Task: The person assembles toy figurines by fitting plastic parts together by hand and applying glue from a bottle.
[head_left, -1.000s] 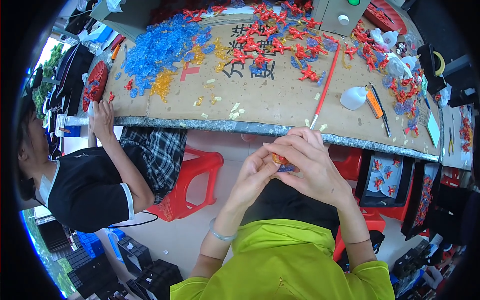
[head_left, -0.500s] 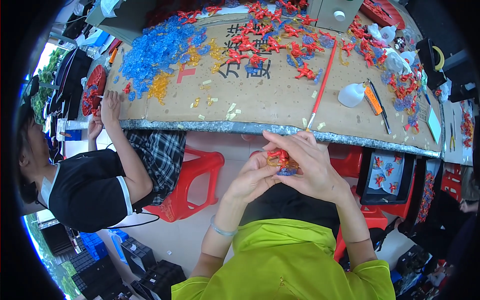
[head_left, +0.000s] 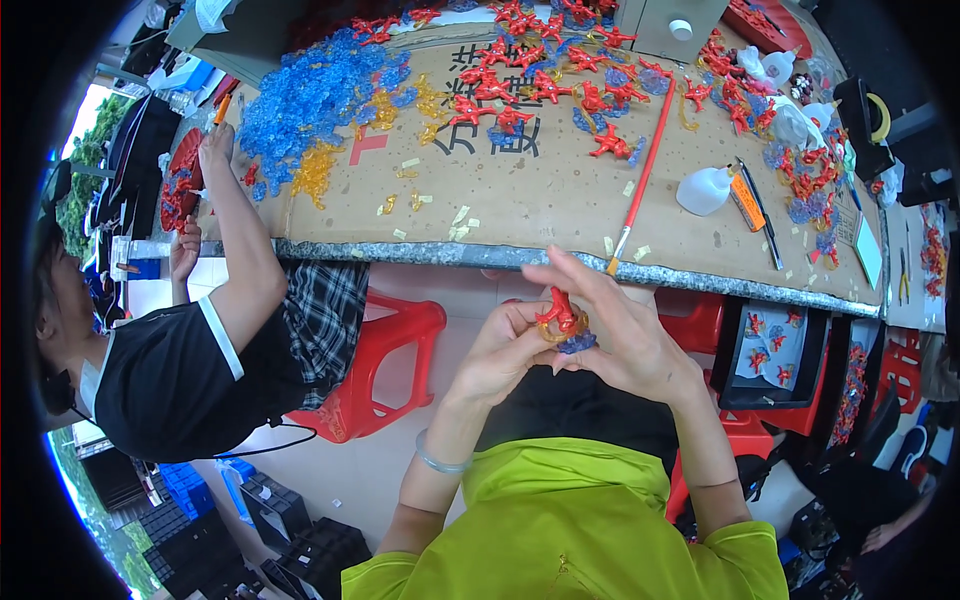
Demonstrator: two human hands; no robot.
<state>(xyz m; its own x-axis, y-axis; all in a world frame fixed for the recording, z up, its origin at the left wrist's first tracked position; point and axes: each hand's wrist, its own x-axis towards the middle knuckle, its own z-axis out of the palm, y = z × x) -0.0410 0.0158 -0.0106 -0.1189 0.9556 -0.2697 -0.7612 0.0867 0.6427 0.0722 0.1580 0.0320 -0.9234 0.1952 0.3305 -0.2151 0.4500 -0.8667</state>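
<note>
In front of my body, over the gap by the table edge, a small red toy figure (head_left: 560,306) stands upright. A clear yellow piece (head_left: 552,327) curves around its lower part, above a clear blue base (head_left: 577,344). My left hand (head_left: 500,350) pinches it from the left, thumb across the front. My right hand (head_left: 635,335) is on the right side, its thumb against the blue base and its upper fingers stretched out above the figure. The other right fingertips are hidden behind it.
The cardboard-covered table (head_left: 340,220) carries blue clear pieces (head_left: 310,100), yellow pieces (head_left: 318,178), many red figures (head_left: 490,88), a long-handled red brush (head_left: 650,165), a white bottle (head_left: 704,190) and a black pen (head_left: 757,212). A co-worker (head_left: 170,370) sits left; a black tray (head_left: 770,355) stands right.
My right hand's upper fingers have lifted off the figure, so more of its red part shows. The co-worker's arm has reached farther over the table.
</note>
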